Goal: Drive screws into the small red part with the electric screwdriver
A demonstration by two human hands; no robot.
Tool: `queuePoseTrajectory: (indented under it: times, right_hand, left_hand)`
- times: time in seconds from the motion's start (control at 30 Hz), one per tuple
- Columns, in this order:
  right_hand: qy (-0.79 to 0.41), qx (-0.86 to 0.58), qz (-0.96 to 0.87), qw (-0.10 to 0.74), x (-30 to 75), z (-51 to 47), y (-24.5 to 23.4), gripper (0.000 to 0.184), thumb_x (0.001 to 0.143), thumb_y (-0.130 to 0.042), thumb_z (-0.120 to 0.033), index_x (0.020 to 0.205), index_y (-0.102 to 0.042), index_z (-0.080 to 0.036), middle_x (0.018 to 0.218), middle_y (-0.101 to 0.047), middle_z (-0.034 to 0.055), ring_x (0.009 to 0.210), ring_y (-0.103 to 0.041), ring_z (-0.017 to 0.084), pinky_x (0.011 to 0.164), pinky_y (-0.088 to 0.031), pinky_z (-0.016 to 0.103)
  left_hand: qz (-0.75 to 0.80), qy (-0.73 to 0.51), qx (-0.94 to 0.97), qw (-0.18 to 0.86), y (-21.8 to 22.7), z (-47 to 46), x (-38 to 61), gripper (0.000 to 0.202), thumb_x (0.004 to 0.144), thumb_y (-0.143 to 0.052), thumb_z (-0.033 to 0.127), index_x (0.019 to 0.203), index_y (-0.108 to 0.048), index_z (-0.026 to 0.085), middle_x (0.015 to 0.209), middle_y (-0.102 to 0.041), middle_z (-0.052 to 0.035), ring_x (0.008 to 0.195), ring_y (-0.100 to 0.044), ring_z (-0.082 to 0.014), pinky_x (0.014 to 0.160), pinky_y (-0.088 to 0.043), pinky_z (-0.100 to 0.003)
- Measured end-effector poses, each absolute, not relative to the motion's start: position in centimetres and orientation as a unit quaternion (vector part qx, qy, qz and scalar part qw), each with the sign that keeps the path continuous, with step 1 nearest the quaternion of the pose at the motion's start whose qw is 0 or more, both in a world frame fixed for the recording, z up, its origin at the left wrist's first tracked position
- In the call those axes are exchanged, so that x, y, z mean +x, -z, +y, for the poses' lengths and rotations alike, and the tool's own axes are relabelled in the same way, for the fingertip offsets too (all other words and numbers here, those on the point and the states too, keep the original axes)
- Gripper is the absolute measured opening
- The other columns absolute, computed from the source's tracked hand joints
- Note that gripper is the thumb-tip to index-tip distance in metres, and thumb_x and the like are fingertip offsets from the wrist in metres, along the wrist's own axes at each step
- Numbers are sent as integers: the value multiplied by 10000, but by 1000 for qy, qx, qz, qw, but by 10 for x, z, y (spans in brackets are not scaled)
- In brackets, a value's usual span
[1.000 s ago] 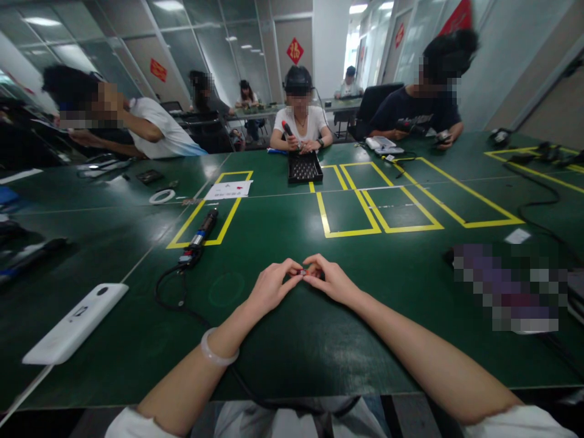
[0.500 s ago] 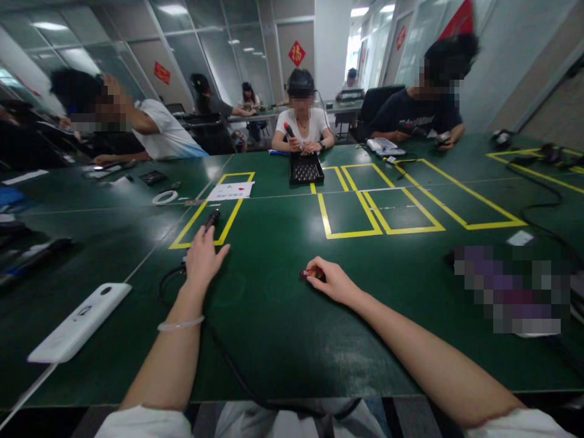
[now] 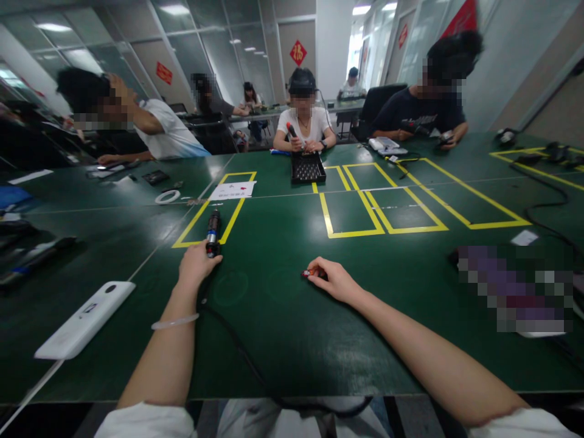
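My left hand (image 3: 197, 266) is at the rear end of a dark cylindrical electric screwdriver (image 3: 213, 230) with a blue band. Its fingers and thumb close round that end, though the fingers are partly hidden. The tool lies over a yellow-taped outline, its narrow end pointing away from me. A black cord (image 3: 237, 347) runs from near this hand towards my lap. On the table to the right, my right hand (image 3: 331, 278) pinches a small red-and-dark piece (image 3: 306, 274) between thumb and fingertips. Its exact kind is too small to make out.
A white power bank-like slab (image 3: 86, 319) with a cable lies at left. Beyond are a paper label (image 3: 233, 190) and a white ring (image 3: 167, 197). Across the green table (image 3: 283, 328), a person works over a black tray (image 3: 308, 179). A blurred purple thing lies at right.
My left hand has drawn back and to the left, uncovering more of the screwdriver. The cord's loop left of the hand is gone from there. My right hand stays nearly still.
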State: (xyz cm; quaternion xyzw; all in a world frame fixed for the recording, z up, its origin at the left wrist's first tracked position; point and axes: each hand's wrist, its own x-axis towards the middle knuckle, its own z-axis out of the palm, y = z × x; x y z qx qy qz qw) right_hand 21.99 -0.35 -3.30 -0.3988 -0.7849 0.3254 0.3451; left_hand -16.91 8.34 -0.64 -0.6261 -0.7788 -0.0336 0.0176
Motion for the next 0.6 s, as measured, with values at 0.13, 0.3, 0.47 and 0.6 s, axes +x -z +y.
queuePoseTrajectory:
  times: [0.13, 0.3, 0.47, 0.6]
  right_hand:
    - [-296, -391, -796, 354, 220, -3, 34, 97, 853, -599, -177, 949, -583, -174, 886, -590, 23, 778, -569, 139, 698, -442, 248]
    - [-307, -395, -789, 358, 220, -1, 36, 115, 843, -609, -172, 954, -580, -175, 880, -588, 17, 777, -570, 138, 702, -447, 249]
    - [-324, -405, -771, 370, 219, 0, 37, 114, 832, -626, -175, 935, -578, -173, 831, -594, 5, 741, -565, 134, 679, -438, 243]
    - [-321, -404, -768, 380, 220, 1, 37, 90, 828, -634, -188, 901, -582, -177, 819, -578, 2, 728, -555, 134, 654, -425, 235]
  left_hand:
    - [-763, 36, -645, 20, 5, 73, -137, 612, 773, -559, 490, 1265, -497, 132, 1153, -575, -190, 1020, -591, -327, 810, -485, -386]
    - [-706, 56, -706, 9, 3, 56, -88, 627, 769, -581, 457, 1299, -469, 141, 1162, -551, -165, 1047, -561, -308, 849, -477, -376]
    - [-622, 95, -778, -13, 6, 34, -37, 655, 775, -596, 435, 1345, -415, 167, 1202, -523, -132, 1065, -533, -278, 884, -468, -367]
    - [-556, 117, -822, -41, 7, 15, -4, 650, 781, -602, 404, 1357, -392, 188, 1234, -507, -111, 1111, -501, -259, 923, -456, -357]
